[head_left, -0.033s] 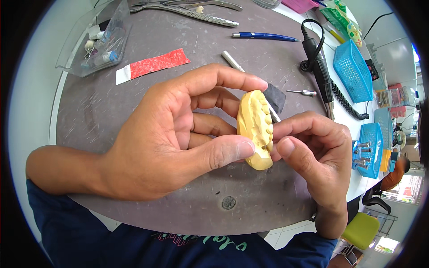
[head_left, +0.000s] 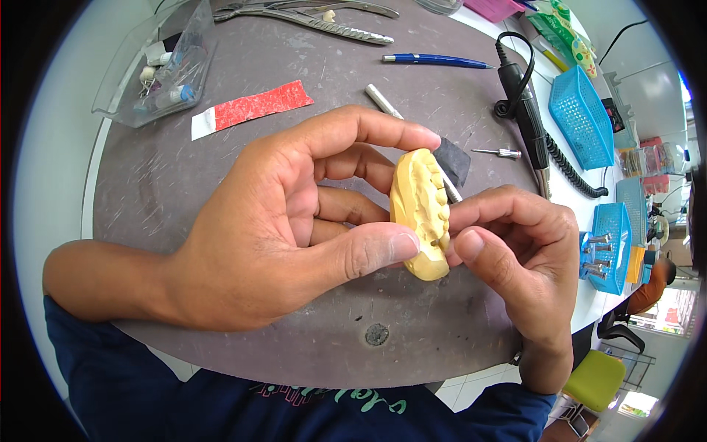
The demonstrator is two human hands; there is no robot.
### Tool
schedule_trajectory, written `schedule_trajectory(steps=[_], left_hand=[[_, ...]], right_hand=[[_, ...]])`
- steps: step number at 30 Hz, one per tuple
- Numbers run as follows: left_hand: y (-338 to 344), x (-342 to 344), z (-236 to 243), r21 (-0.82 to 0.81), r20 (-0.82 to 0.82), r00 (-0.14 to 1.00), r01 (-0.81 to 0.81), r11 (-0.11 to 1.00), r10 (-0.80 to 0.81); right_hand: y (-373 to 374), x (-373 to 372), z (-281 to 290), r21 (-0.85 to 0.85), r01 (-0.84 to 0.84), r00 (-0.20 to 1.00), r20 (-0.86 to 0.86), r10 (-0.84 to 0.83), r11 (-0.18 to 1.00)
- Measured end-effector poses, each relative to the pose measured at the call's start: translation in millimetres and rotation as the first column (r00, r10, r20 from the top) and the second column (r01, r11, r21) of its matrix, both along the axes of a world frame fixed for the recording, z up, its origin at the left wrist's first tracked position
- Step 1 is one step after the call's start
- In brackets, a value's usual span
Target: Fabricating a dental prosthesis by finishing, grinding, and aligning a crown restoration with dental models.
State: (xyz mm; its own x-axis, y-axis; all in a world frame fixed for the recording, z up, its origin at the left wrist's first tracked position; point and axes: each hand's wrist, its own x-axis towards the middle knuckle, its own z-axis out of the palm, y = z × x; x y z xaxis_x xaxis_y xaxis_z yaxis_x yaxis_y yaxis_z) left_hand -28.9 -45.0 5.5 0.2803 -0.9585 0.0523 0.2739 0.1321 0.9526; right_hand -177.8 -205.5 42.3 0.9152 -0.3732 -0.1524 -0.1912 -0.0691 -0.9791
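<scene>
A yellow dental cast (head_left: pixel 420 214) was held above the grey tabletop (head_left: pixel 221 184), pinched in the left hand (head_left: pixel 294 221) with teeth exposed for access; the right hand (head_left: pixel 508 250) was closed on a thin metal tool (head_left: pixel 451 188) against it.

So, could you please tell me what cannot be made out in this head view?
- Far side of the yellow tooth model: turned away, and the left hand covers its left edge.
- Thin metal tool: its lower end is hidden by the model and the right hand.
- Small bottles in the clear tray: too small to identify.
- Forceps: cut off at the top edge.
</scene>
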Motion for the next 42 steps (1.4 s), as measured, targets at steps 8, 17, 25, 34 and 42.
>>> schedule_trajectory(steps=[8,17,25,34,42], left_hand=[[1.7,0.0,-0.7,0.017,-0.027,1.000,0.008,1.000,-0.007],[1.0,0.6,-3.0,-0.011,0.008,1.000,0.005,1.000,-0.005],[0.6,1.0,-3.0,0.018,-0.030,0.999,0.014,1.000,-0.013],[0.6,2.4,-3.4,0.016,-0.004,1.000,0.028,0.999,-0.028],[0.2,2.3,-4.0,0.002,0.041,0.999,0.035,0.999,-0.035]], right_hand=[[-0.3,-0.2,-0.6,-0.017,-0.017,1.000,-0.011,0.017,1.000],[1.6,-1.5,1.8,0.017,0.011,1.000,0.013,-0.011,1.000],[0.8,-2.1,-1.5,-0.053,-0.018,1.000,-0.003,0.018,0.998],[0.3,-1.8,-4.0,-0.090,-0.040,0.998,0.037,0.043,0.995],[-1.7,-2.4,-6.7,-0.118,-0.049,0.996,0.063,0.057,0.992]])
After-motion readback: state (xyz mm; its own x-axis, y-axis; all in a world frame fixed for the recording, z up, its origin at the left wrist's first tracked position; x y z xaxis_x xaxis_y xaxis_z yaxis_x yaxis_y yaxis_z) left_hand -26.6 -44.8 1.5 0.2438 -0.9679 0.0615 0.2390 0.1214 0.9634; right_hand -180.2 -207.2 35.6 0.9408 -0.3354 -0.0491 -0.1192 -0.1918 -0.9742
